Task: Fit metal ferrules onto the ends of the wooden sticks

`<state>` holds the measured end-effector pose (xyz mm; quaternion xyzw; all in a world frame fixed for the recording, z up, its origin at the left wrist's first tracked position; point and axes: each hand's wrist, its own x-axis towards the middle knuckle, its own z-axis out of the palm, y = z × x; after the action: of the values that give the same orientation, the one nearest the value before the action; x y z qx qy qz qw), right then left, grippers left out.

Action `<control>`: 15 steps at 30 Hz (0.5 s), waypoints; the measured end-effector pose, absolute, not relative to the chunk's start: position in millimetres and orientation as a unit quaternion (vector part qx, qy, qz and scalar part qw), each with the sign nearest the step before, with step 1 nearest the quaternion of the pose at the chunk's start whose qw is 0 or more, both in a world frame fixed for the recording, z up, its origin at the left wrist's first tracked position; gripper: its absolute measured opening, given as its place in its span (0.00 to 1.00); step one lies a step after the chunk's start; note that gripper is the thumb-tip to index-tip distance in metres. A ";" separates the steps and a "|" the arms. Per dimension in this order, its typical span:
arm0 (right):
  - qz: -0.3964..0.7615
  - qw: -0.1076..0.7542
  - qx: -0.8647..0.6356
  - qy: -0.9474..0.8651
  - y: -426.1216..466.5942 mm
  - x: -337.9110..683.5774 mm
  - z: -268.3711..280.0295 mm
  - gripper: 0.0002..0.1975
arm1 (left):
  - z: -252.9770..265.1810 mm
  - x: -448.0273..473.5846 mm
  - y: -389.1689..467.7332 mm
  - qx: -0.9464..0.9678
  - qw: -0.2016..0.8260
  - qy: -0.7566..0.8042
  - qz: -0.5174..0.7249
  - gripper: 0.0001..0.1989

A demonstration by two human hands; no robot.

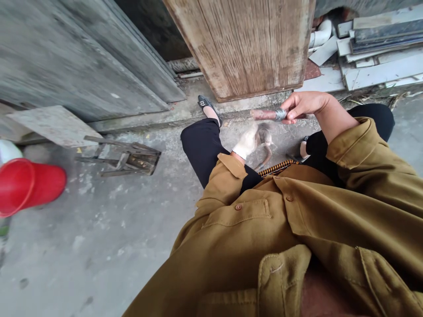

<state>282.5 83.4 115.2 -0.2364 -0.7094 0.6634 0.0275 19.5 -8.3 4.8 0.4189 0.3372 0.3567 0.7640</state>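
My right hand [306,105] is bare, its fingers closed around a reddish-brown stick [264,115]. Silvery wire [280,114] is wound around this stick right beside my fingertips. Lower and to the left, my left hand [246,143] wears a white glove and appears closed, though its fingers are smeared by motion. At its fingertips is a blurred greyish-brown bundle [264,134], whose kind I cannot make out. From that bundle a curved brown strand or handle [265,157] runs down towards my lap.
A weathered wooden board [251,48] stands in front of me by the stone ledge. Left of me are a small wooden stool [140,158], a red bucket [49,182] and a flat slab [56,125]. Stacked panels [380,66] and a white pipe [322,34] lie at the upper right.
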 end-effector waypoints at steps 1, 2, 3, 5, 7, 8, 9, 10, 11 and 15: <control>0.670 0.069 -0.235 -0.701 84.0 284.9 114.6 0.31 | 4.6 21.2 -8.9 0.407 0.773 0.333 0.355 0.36; 0.674 0.113 -0.240 -0.689 84.5 286.3 113.8 0.30 | 4.5 22.0 -9.0 0.403 0.771 0.341 0.356 0.34; 0.677 0.160 -0.255 -0.672 85.2 286.9 113.1 0.29 | 4.5 22.1 -8.7 0.405 0.762 0.353 0.362 0.31; 0.660 0.249 -0.331 -0.627 87.8 286.1 112.0 0.23 | 5.3 20.6 -7.1 0.425 0.730 0.374 0.383 0.26; 0.578 0.293 -0.470 -0.599 92.1 283.6 110.3 0.14 | 7.6 18.4 -5.6 0.460 0.695 0.387 0.395 0.22; 0.516 0.276 -0.543 -0.603 94.6 281.9 108.5 0.11 | 9.5 17.4 -5.2 0.481 0.682 0.392 0.388 0.20; 0.444 0.231 -0.604 -0.620 97.0 280.0 105.8 0.10 | 11.7 16.5 -5.0 0.502 0.673 0.393 0.375 0.19; 0.372 0.166 -0.642 -0.649 98.9 277.7 102.2 0.09 | 13.9 15.5 -5.1 0.518 0.666 0.393 0.365 0.17; 0.306 0.093 -0.657 -0.682 99.8 274.9 97.8 0.08 | 15.9 14.4 -5.1 0.529 0.661 0.391 0.362 0.16; 0.220 -0.172 -0.565 -0.777 88.7 257.5 80.6 0.02 | 18.7 5.4 -1.8 0.531 0.613 0.424 0.403 0.12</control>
<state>257.5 88.7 80.6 -0.5650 -0.7765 0.2197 -0.1719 5.4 -1.8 18.7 0.5309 0.4235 0.4035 0.6132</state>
